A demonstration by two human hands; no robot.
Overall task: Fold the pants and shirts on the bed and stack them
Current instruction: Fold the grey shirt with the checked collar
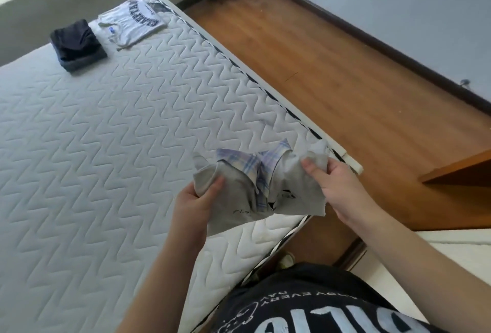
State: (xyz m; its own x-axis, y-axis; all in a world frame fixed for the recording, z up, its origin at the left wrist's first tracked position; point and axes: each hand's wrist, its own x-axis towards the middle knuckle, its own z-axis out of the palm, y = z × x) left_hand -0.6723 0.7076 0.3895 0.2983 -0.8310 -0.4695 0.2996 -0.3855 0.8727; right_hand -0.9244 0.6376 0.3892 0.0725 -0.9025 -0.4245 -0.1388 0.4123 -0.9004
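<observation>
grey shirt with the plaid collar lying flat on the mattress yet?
No, the grey shirt with the plaid collar is held up above the white quilted mattress, gripped by the left hand and right hand.

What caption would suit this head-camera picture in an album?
Both hands, left hand and right hand, hold a grey plaid-collared shirt above the mattress, with folded clothes beyond.

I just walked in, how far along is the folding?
Done: a dark folded pile and a white lettered T-shirt lie side by side on the quilted mattress. In hand: both hands hold a grey shirt with plaid collar. Left: laying it down and stacking.
</observation>
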